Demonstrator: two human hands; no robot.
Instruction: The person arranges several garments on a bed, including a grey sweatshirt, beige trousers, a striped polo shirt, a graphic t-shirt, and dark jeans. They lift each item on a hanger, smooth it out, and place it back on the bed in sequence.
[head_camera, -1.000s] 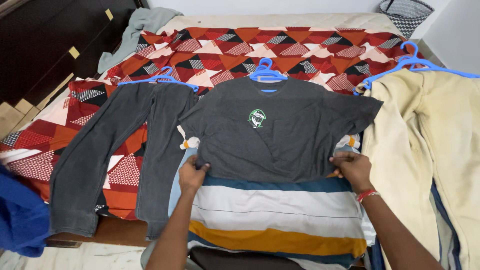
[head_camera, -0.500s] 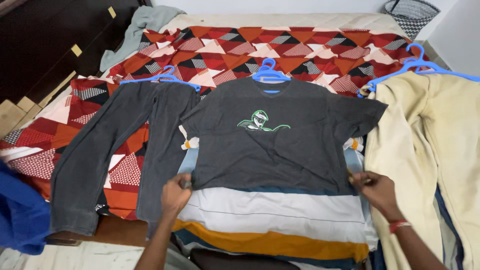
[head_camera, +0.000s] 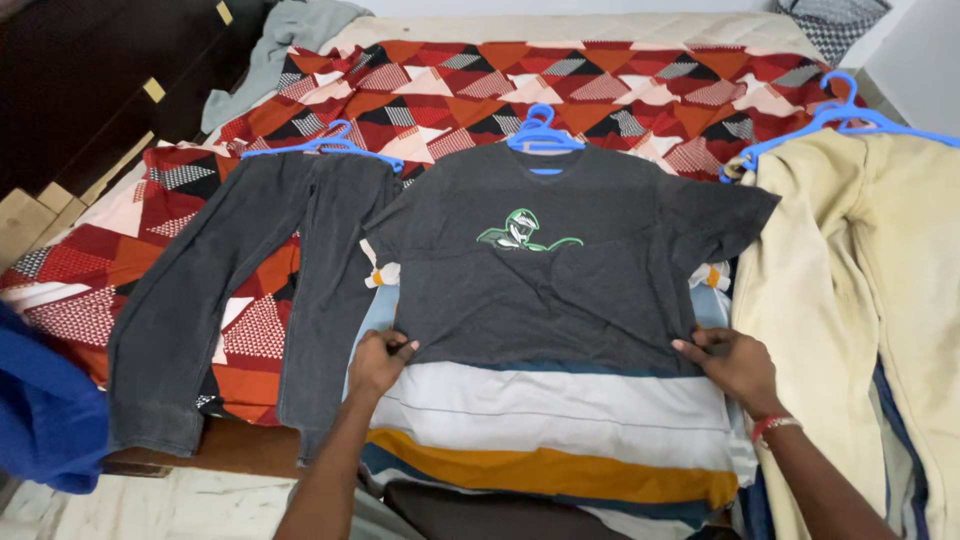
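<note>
A dark grey T-shirt with a small green and white print lies flat on a blue hanger, on top of a striped shirt with white, teal and mustard bands. My left hand pinches the T-shirt's lower left hem corner. At the lower right hem corner, my right hand grips the cloth; a red band sits on that wrist. Both hands hold the hem spread wide and low over the striped shirt.
Dark grey jeans on a blue hanger lie to the left on a red patterned bedspread. Cream garments on a blue hanger lie at the right. A blue cloth sits at the lower left, dark drawers at the far left.
Both hands pulled the T-shirt's hem down toward me and outward, unfolding the shirt so its print now shows in full and it lies flatter.
</note>
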